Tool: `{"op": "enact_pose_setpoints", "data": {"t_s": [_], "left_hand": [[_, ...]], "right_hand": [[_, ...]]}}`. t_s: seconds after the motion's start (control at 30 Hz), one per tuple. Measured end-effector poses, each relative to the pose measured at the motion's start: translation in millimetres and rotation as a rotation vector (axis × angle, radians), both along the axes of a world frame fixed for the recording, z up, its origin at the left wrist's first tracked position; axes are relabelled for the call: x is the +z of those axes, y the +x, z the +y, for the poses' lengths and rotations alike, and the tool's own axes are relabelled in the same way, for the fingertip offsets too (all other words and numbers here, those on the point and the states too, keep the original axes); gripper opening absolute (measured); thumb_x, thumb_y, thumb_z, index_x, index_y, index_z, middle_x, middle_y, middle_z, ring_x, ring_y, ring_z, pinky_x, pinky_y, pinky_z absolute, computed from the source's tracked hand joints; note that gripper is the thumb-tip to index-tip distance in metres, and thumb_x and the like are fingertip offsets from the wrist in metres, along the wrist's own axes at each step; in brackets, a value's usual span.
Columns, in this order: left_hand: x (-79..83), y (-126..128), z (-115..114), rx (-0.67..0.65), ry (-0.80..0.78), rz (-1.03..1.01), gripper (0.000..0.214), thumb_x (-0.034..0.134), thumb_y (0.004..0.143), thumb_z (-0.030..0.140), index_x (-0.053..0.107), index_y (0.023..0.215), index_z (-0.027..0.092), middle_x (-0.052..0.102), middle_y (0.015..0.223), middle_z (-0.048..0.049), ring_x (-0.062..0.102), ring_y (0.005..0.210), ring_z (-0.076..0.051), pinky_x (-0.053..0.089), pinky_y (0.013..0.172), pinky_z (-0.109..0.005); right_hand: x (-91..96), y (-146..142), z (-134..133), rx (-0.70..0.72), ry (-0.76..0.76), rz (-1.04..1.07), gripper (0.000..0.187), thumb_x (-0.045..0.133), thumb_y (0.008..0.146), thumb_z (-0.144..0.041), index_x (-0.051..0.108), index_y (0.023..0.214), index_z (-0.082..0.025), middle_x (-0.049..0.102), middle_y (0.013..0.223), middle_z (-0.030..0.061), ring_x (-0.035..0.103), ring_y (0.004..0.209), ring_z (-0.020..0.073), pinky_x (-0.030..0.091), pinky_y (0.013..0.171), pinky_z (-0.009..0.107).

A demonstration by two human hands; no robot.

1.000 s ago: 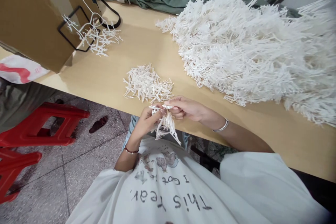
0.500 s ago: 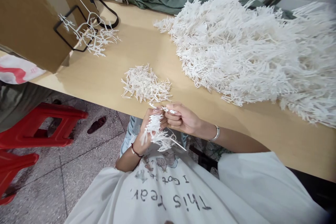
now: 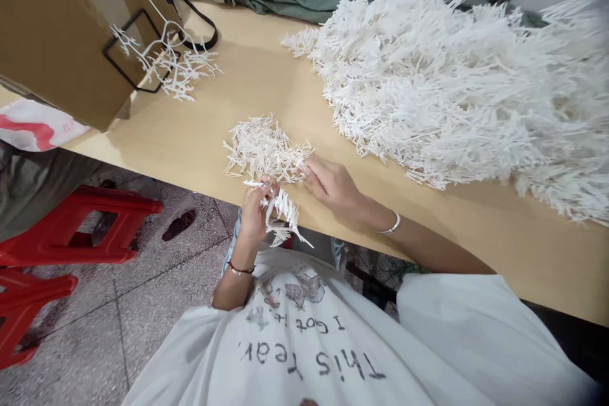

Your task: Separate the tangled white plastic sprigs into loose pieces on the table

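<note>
My left hand [image 3: 254, 209] is closed round a white plastic branched strip [image 3: 281, 216] at the table's near edge; the strip's teeth hang down to the right of the hand. My right hand [image 3: 330, 185] rests on the wooden table [image 3: 200, 133] with its fingertips at the edge of a small pile of loose white plastic pieces [image 3: 264, 151]. Its fingers are bent together; whether they pinch a piece is hidden.
A very large heap of white plastic strips [image 3: 457, 89] fills the table's right side. A brown cardboard box [image 3: 57, 32] with a black strap stands at the left, with bare white sprues [image 3: 174, 66] beside it. Red stools [image 3: 71, 228] stand on the floor.
My right hand has left the strip and reached forward onto the table to the small pile. My left hand has kept hold of the strip and risen slightly.
</note>
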State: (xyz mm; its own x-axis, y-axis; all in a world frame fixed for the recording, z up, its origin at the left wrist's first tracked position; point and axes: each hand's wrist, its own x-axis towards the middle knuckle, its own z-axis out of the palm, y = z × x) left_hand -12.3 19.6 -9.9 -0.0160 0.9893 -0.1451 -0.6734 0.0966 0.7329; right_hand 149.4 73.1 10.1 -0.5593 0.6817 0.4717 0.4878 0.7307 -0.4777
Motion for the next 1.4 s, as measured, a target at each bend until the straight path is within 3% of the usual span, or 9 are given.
{"op": "enact_pose_setpoints", "data": {"t_s": [0.1, 0.2, 0.4, 0.57, 0.77, 0.93, 1.2, 1.4], "left_hand": [[-4.6, 1.2, 1.5, 0.011, 0.054, 0.097, 0.026, 0.063, 0.071, 0.037, 0.05, 0.059, 0.019, 0.04, 0.056, 0.003, 0.035, 0.047, -0.008, 0.031, 0.044, -0.021], [-3.3, 2.3, 1.2, 0.002, 0.067, 0.171, 0.026, 0.064, 0.072, 0.038, 0.052, 0.058, 0.019, 0.042, 0.055, 0.0026, 0.034, 0.043, -0.007, 0.028, 0.041, -0.022], [-1.0, 2.1, 1.3, 0.014, 0.042, 0.184, 0.024, 0.064, 0.073, 0.037, 0.054, 0.06, 0.019, 0.044, 0.055, 0.0023, 0.032, 0.038, -0.006, 0.025, 0.034, -0.022], [-0.5, 3.5, 0.6, 0.022, 0.006, 0.198, 0.025, 0.067, 0.07, 0.039, 0.055, 0.061, 0.019, 0.044, 0.054, 0.0026, 0.034, 0.036, -0.005, 0.025, 0.031, -0.02], [0.9, 5.4, -1.3, 0.018, -0.02, 0.185, 0.026, 0.071, 0.067, 0.038, 0.055, 0.064, 0.017, 0.047, 0.055, 0.0037, 0.038, 0.035, -0.004, 0.028, 0.031, -0.018], [2.5, 7.7, -0.7, 0.028, -0.039, 0.192, 0.025, 0.07, 0.066, 0.036, 0.053, 0.067, 0.018, 0.05, 0.055, 0.0057, 0.04, 0.033, -0.003, 0.029, 0.031, -0.017], [2.2, 8.8, 2.0, 0.023, -0.036, 0.21, 0.025, 0.07, 0.067, 0.037, 0.053, 0.066, 0.018, 0.049, 0.054, 0.0065, 0.038, 0.032, -0.002, 0.028, 0.03, -0.017], [0.3, 9.8, 2.2, 0.024, -0.015, 0.216, 0.027, 0.071, 0.066, 0.037, 0.052, 0.066, 0.018, 0.049, 0.052, 0.0065, 0.037, 0.031, -0.003, 0.026, 0.029, -0.017]], "right_hand": [[-10.3, 4.2, 10.9, -0.085, 0.184, -0.179, 0.022, 0.03, 0.096, -0.019, 0.051, 0.089, -0.016, 0.056, 0.08, 0.0077, 0.05, 0.071, 0.0175, 0.039, 0.065, 0.029], [-15.3, 8.3, 16.9, -0.121, 0.299, -0.276, 0.025, 0.034, 0.096, -0.019, 0.057, 0.087, -0.014, 0.061, 0.08, 0.0092, 0.053, 0.075, 0.0194, 0.041, 0.067, 0.03], [-14.2, 12.7, 20.6, -0.143, 0.414, -0.324, 0.035, 0.043, 0.095, -0.029, 0.059, 0.067, -0.015, 0.061, 0.065, 0.0064, 0.05, 0.064, 0.017, 0.038, 0.062, 0.03], [-13.6, 14.0, 20.9, -0.216, 0.494, -0.317, 0.038, 0.041, 0.095, -0.025, 0.058, 0.063, -0.014, 0.058, 0.061, 0.0061, 0.046, 0.058, 0.0158, 0.034, 0.057, 0.03], [-21.3, 16.6, 22.7, -0.287, 0.458, -0.085, 0.026, 0.052, 0.089, -0.03, 0.055, 0.067, -0.016, 0.056, 0.065, 0.0034, 0.049, 0.058, 0.0132, 0.035, 0.054, 0.027], [-21.8, 15.1, 22.1, -0.251, 0.44, 0.044, 0.016, 0.052, 0.089, -0.028, 0.058, 0.078, -0.016, 0.057, 0.07, 0.0034, 0.052, 0.061, 0.0129, 0.039, 0.055, 0.025], [-24.2, 16.5, 18.7, -0.061, 0.372, 0.124, 0.035, 0.038, 0.095, -0.027, 0.058, 0.068, -0.016, 0.057, 0.067, 0.0053, 0.052, 0.063, 0.0145, 0.04, 0.061, 0.029], [-25.5, 16.8, 21.1, -0.049, 0.27, 0.183, 0.045, 0.028, 0.097, -0.031, 0.058, 0.068, -0.015, 0.057, 0.07, 0.0068, 0.054, 0.066, 0.015, 0.041, 0.063, 0.03]]}}
